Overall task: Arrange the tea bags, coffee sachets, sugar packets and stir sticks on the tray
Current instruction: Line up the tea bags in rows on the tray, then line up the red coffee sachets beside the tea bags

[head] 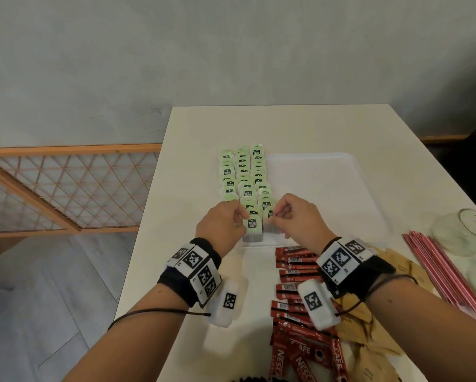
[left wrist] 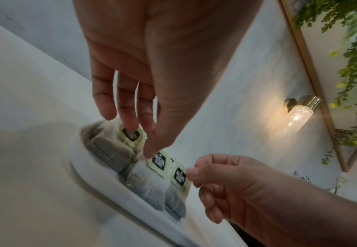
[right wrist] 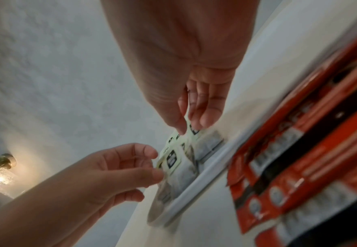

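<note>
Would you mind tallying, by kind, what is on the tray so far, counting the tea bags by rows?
Tea bag rows: 3
Coffee sachets: 0, all beside the tray
Sugar packets: 0
Stir sticks: 0
Total: 3 rows on the tray

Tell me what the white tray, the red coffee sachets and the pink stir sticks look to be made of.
White tray: likely smooth matte plastic, going by its moulded rounded rim.
Red coffee sachets: glossy printed foil or plastic film, judging by the sheen and crimped ends.
Pink stir sticks: thin and uniform, probably plastic, though paper cannot be ruled out.
</note>
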A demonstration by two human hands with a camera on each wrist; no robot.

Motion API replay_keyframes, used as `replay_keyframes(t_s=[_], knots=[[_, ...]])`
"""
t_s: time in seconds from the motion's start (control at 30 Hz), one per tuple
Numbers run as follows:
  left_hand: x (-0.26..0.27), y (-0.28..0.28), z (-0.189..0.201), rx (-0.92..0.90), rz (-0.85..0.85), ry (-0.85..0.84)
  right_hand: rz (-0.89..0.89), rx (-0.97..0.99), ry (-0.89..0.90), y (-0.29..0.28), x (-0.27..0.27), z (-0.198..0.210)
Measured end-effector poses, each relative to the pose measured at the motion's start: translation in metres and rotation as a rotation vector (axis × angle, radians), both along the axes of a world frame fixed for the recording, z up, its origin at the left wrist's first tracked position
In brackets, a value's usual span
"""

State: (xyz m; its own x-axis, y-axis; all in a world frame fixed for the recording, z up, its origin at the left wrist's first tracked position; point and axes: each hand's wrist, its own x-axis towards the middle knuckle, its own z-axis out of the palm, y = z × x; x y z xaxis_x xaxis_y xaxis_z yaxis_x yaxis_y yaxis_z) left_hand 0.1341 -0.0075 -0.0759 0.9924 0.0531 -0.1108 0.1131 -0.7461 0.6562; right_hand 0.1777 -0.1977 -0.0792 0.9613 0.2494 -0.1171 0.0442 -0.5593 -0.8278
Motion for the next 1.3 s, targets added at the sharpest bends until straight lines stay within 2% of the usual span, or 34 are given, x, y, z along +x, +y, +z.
replay_keyframes(t_s=[0.1,0.27,0.43,0.57,0.7,0.83,0.9,1.07,1.3], knots=[[0.0,-0.002,0.0,-0.016,-0.056,0.05,0.0,-0.096,0.025,-0.014,0.007,-0.005],[0.003,-0.011,0.003,0.065,-0.071,0.131,0.048,-0.123,0.083,-0.008,0.007,-0.011],[-0.007,-0.015,0.018,0.144,-0.131,0.088,0.087,-0.148,0.01,-0.023,-0.002,0.008],[-0.038,-0.031,0.034,0.234,-0.275,0.088,0.176,-0.226,-0.042,-0.05,-0.032,0.031],[-0.074,-0.051,0.038,0.462,-0.458,0.254,0.263,-0.299,0.032,-0.073,-0.071,0.038],[-0.11,-0.074,0.029,0.635,-0.636,0.409,0.365,-0.539,0.067,-0.092,-0.112,0.038],[-0.122,-0.082,0.02,0.683,-0.689,0.409,0.422,-0.678,0.121,-0.098,-0.128,0.035],[-0.132,-0.088,0.015,0.785,-0.666,0.34,0.457,-0.839,0.151,-0.1,-0.157,0.025],[-0.121,-0.083,0.039,0.752,-0.612,0.341,0.266,-0.73,0.044,-0.108,-0.157,0.019]])
